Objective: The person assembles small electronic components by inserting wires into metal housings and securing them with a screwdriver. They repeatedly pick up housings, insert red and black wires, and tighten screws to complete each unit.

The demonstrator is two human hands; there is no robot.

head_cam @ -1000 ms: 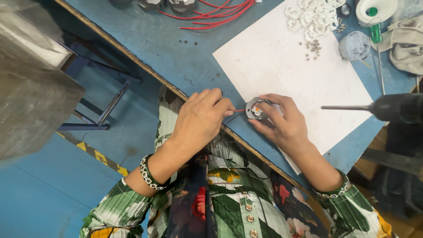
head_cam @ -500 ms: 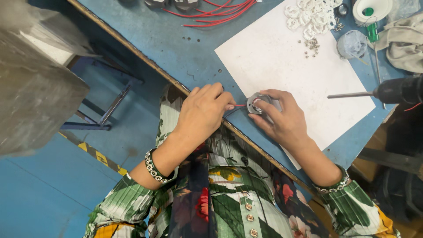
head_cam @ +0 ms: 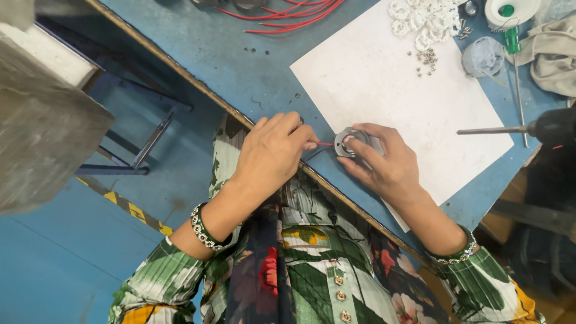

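Blue workbench (head_cam: pixel 240 54), white paper sheet (head_cam: pixel 396 90) on it. Head view: right hand (head_cam: pixel 390 165) clamps a small round metal part (head_cam: pixel 347 143) at the sheet's near edge; left hand (head_cam: pixel 273 150) pinches its thin wire (head_cam: pixel 324 144). Part likely light, rigid; grip by the rim. Wire limp, probably fragile.

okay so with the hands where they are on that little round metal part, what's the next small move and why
Probably ease the red wire a little further into the round metal part. The left hand pinches the wire right beside it, while the right hand steadies the part at the edge of the white sheet.
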